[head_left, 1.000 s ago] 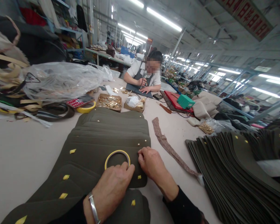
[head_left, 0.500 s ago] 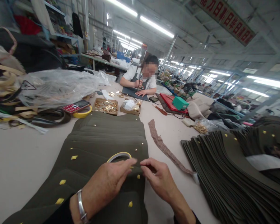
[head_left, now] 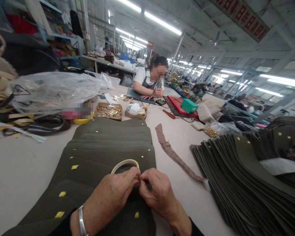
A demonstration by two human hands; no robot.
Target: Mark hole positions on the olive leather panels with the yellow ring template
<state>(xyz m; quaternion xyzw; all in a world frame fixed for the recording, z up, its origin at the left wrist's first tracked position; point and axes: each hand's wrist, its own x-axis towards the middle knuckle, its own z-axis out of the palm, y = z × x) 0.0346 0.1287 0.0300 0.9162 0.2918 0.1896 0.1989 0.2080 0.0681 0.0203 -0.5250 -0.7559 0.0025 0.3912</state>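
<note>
My left hand [head_left: 113, 190] is closed on a roll of yellow tape [head_left: 126, 162], whose ring stands up above the fingers. Thumb and fingertips of my right hand [head_left: 159, 191] pinch together at the tape's end, meeting the left fingertips. Both hands are over a fanned stack of dark olive panels [head_left: 108, 144]. Small yellow tape pieces [head_left: 62, 194] stick to several panels, and small gold studs [head_left: 142, 157] show near their edges. The tape's end is mostly hidden by the fingers.
Boxes of gold metal parts [head_left: 109, 111] stand beyond the panels. A brown fabric strip [head_left: 172, 150] lies to the right, before a large stack of olive panels [head_left: 231, 177]. Clear plastic bags [head_left: 56, 88] are at left. Across the table, a person [head_left: 149, 80] bends over a dark sheet.
My right hand has moved left, and its fingertips now meet my left hand's at the tape. Across the table, the person's raised hand has lowered toward the other.
</note>
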